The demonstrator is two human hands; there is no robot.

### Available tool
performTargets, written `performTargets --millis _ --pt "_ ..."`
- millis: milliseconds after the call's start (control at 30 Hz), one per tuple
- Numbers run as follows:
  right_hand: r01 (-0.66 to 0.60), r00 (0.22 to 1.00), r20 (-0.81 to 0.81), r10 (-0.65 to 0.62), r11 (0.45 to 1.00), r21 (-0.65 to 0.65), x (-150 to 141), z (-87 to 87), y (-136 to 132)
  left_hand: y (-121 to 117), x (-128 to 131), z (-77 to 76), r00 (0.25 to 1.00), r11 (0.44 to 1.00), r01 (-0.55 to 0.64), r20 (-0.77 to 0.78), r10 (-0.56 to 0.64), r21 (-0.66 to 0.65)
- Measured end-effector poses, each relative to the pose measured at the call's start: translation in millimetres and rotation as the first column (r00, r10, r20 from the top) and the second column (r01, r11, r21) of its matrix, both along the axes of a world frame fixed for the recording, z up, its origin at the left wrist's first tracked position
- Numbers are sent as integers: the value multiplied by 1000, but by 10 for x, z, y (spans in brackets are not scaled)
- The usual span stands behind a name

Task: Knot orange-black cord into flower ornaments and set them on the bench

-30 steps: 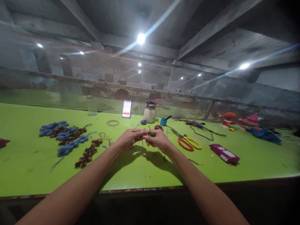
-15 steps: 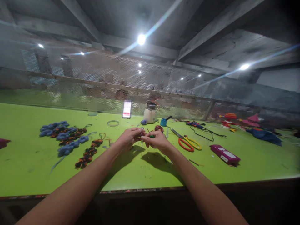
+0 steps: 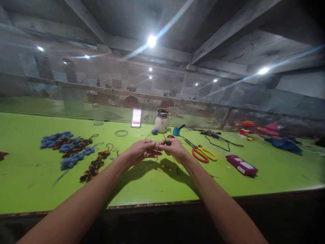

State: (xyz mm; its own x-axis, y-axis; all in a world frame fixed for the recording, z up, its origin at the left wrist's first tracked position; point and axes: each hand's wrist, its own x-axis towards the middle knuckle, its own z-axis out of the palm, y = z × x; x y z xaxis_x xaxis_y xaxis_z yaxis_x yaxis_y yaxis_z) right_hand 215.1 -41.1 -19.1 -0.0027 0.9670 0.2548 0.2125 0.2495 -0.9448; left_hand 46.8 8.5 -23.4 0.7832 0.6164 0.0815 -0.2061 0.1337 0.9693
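Note:
Both my hands meet above the middle of the green table (image 3: pixel 152 183). My left hand (image 3: pixel 142 151) is closed in a pinch on a thin pale strand that runs across to the other hand. My right hand (image 3: pixel 175 149) is closed round a small green-tipped tool (image 3: pixel 167 142), perhaps a crochet hook. The fingertips of the two hands almost touch. What hangs from the strand is too small to make out.
Blue and orange-black crocheted pieces (image 3: pixel 72 150) lie at the left. Scissors with orange and yellow handles (image 3: pixel 203 154) and a magenta box (image 3: pixel 241 165) lie to the right. A lit phone (image 3: pixel 136 117), a white jar (image 3: pixel 161 124), a blue cup (image 3: pixel 176 130) and a ring (image 3: pixel 121 133) stand before a mesh fence.
Both hands have risen slightly and shifted a little away from me. The right hand has tilted so the green tip now points up between the fingertips.

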Motion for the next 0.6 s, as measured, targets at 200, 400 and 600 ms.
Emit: performTargets --millis 200,400,600 --pt "-107 969 -222 112 994 34 104 79 -31 16 -27 23 976 978 -153 -130 172 143" --pt "-161 941 -297 162 987 26 149 118 -36 29 -64 44 993 968 -102 -27 111 231" --pt "-205 939 -287 189 979 -24 169 75 5 49 -94 84 989 960 -145 4 148 241"
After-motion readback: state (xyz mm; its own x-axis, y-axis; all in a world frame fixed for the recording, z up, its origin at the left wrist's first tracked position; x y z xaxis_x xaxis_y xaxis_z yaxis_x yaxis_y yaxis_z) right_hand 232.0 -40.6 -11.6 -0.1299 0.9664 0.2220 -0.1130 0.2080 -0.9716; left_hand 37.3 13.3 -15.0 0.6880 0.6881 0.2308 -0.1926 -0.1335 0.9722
